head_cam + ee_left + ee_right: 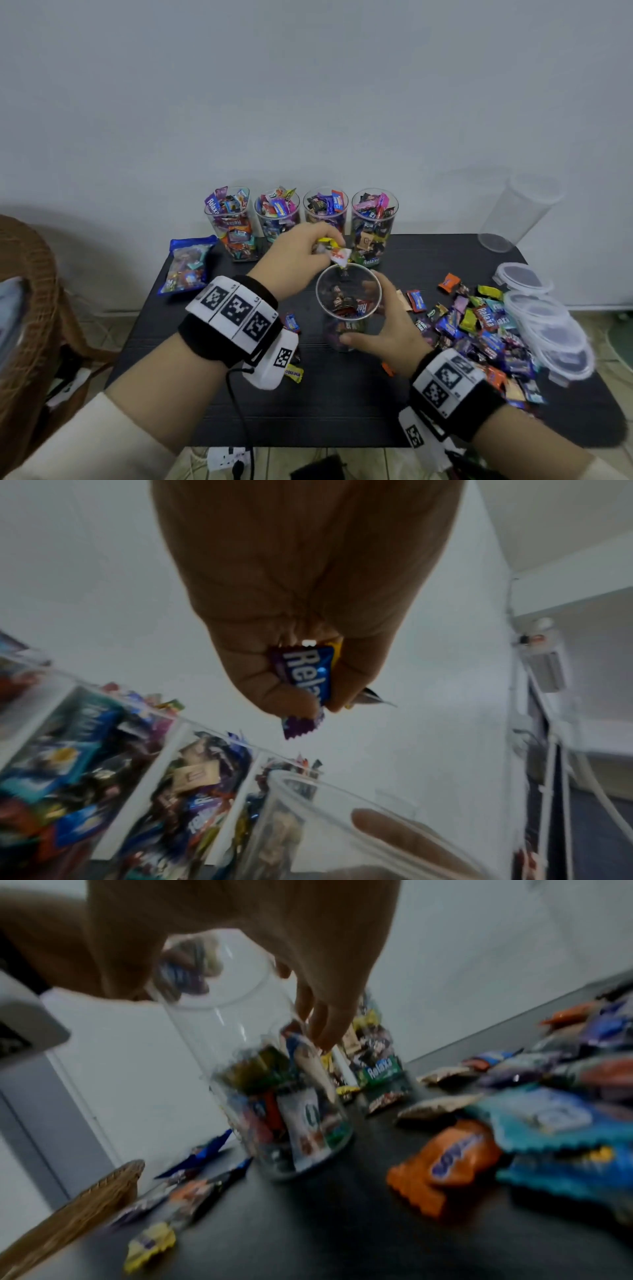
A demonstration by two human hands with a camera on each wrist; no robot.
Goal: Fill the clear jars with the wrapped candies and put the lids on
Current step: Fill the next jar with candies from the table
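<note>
Nearest, a cream sleeve [85, 442] and black wristbands bearing white square-patterned tags. Right hand [387, 325] curled round a clear, smooth-walled cylindrical jar [347, 301], thumb on the near wall, fingers on the far side; jar upright on the matte black table [308, 411], roughly a third full of crinkly wrapped candies. Left hand [294, 260] just above the jar's far rim, fingers pinched shut on a small bunch of sweets [334, 250] — a purple zigzag-edged wrapper [304, 680] lettered in white, plus yellow and white ones. Right of the right hand, a loose heap of glossy candies [479, 329] in orange, teal, blue and purple, and beyond it a stack of round translucent lids [544, 318]. Left of the left hand, a shiny blue bag [186, 265] lying flat and a woven brown wicker basket [30, 301]. Beyond both hands, against the pale wall, four clear jars [301, 219] in a row, filled to the brim, lidless. Far right, an empty clear jar [517, 212], tilted.
</note>
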